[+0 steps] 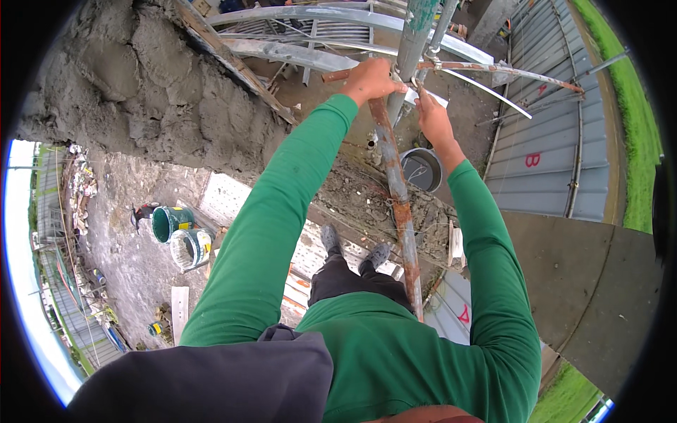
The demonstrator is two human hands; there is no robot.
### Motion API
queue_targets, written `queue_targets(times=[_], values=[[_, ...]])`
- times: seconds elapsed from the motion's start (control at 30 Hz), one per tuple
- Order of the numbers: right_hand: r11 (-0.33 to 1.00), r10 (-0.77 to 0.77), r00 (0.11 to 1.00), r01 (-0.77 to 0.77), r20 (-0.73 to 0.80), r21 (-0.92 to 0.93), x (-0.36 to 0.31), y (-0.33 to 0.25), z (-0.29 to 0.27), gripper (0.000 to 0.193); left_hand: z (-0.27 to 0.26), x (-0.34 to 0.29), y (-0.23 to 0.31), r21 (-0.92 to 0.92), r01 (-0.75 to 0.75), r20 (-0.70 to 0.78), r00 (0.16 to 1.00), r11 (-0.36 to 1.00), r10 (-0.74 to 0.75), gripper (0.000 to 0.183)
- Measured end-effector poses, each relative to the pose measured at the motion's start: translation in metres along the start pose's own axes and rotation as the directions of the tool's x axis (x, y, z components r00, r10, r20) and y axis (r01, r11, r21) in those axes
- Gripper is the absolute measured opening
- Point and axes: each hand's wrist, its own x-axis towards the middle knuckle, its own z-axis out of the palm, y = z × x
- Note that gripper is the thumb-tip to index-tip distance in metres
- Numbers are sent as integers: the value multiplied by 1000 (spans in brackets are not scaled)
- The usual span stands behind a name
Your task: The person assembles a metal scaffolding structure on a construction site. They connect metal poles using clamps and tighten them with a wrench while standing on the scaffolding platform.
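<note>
Both hands [369, 80] [434, 121] curl beside the thick grey pipe [415, 44], their exact grip unclear.

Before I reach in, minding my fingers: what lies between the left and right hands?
The head view shows an upright metal pole there, plus a small piece too unclear to name.

Head-worn fisheye view, steeply downward

At left, a green bucket [168, 225] is being flanked by a white bucket [192, 250]. Grey material [419, 173] is being held in a round tub [423, 149]. Rough grey mortar [141, 84] is being edged by a wooden board [236, 63]. A ribbed metal fence [546, 134] is being separated from green grass [638, 141] by a brown strip [617, 141].
</note>
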Motion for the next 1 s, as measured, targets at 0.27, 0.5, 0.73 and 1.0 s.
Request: queue_targets(times=[0.27, 0.5, 0.73, 1.0], values=[[939, 231, 952, -164, 201, -302, 10, -23, -12, 42, -13, -13, 18, 16, 54, 17, 998, 998, -54, 78], [927, 371, 594, -195, 713, -320, 123, -71, -87, 22, -3, -15, 8, 4, 53, -33, 998, 999, -53, 69], [903, 83, 894, 119, 441, -412, 78, -34, -78, 22, -2, -7, 9, 3, 44, -3, 999, 999, -44, 85], [954, 300, 938, -292, 171, -74, 23, -2, -26, 24, -5, -9, 10, 5, 32, -4, 999, 999, -32, 78]])
